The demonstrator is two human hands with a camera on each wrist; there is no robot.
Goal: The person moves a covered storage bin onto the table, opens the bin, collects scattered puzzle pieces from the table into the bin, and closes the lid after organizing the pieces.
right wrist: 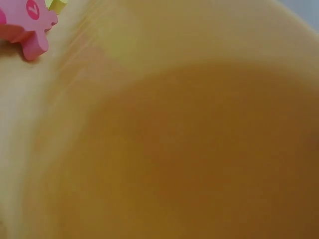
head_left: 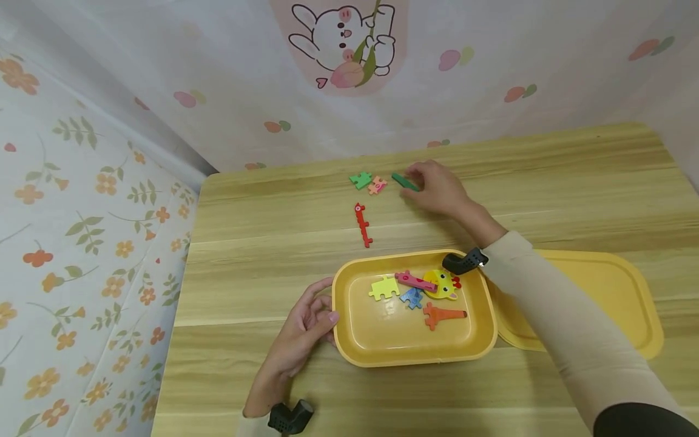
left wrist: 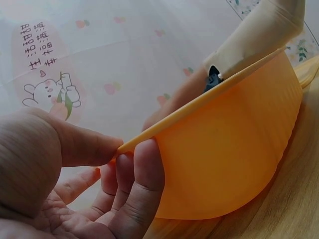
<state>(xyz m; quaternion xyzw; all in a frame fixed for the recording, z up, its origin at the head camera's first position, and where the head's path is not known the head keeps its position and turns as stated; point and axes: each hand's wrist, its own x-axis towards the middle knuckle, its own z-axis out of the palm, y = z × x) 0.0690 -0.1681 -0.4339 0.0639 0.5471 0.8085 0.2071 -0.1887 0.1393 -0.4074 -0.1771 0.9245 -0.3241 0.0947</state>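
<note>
My left hand (head_left: pixel 306 325) pinches the left rim of a yellow plastic box (head_left: pixel 355 351); in the left wrist view, thumb and fingers meet over the box edge (left wrist: pixel 214 164). Beyond the box's far side, my right hand (head_left: pixel 439 189) pinches a dark green puzzle piece (head_left: pixel 405 182) just above or on the table; which, I cannot tell. Inside the box lie a yellow-green piece (head_left: pixel 384 288), a pink piece (head_left: pixel 415 281), a blue piece (head_left: pixel 412 297), an orange piece (head_left: pixel 445 314) and a yellow giraffe-head piece (head_left: pixel 441 285). Blurred yellow fills most of the right wrist view, with a pink piece (right wrist: pixel 30 22) at top left.
Left of my right hand lie a green piece (head_left: pixel 361 179) and a small salmon piece (head_left: pixel 377 185). A long red piece (head_left: pixel 363 225) lies nearer the box. The yellow lid (head_left: pixel 606 297) rests on the wooden table (head_left: pixel 246 255) at right, partly under my right forearm. A patterned curtain (head_left: pixel 229 79) hangs behind.
</note>
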